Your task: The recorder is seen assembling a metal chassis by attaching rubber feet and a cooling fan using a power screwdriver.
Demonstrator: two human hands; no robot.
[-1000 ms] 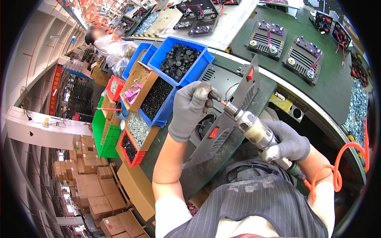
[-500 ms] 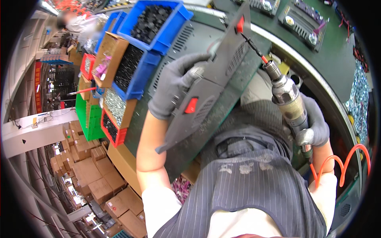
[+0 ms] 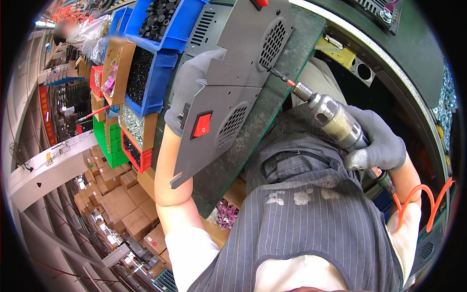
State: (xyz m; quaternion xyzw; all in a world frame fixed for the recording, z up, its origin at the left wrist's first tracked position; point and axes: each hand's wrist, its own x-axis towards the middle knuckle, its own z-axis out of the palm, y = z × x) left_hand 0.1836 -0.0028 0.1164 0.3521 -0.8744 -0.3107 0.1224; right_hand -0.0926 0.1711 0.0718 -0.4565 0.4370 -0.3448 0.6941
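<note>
Many brown cartons [image 3: 116, 204]: stacked at far left of my view, well apart from the bench.
Green bench [image 3: 306, 34]: runs slantwise beneath the work, near edge toward the person's lap.
Upper panel [image 3: 238, 58]: grey metal, tilted above the bench; honeycomb grille toward its right side; top end runs out of my view.
Lower panel [image 3: 221, 104]: same grey, also tilted, nearer the person; meets the upper panel along a straight seam. I cannot tell whether the two are fastened.
Upper blue bin [image 3: 180, 29]: left of the panels, holding black caps.
Lower blue bin [image 3: 159, 87]: just beside it, nearer the person, filled with small black parts.
Power screwdriver [image 3: 335, 121]: right of the panels, in front of the person's torso, nose aimed up and left; coiled orange hose [image 3: 428, 194] at its rear.
Right hand [image 3: 377, 138]: grey glove, fingers wrapped around the power screwdriver's body.
Left hand [image 3: 187, 87]: grey glove, at the left edges of both panels, partly behind them; fingertips hidden, so I cannot tell how tight its grip is.
Red switch [image 3: 202, 125]: set in the lower panel, left of that panel's grille.
Driver bit [image 3: 279, 75]: tip at the upper panel's right edge, just below the grille; I cannot tell whether it touches.
</note>
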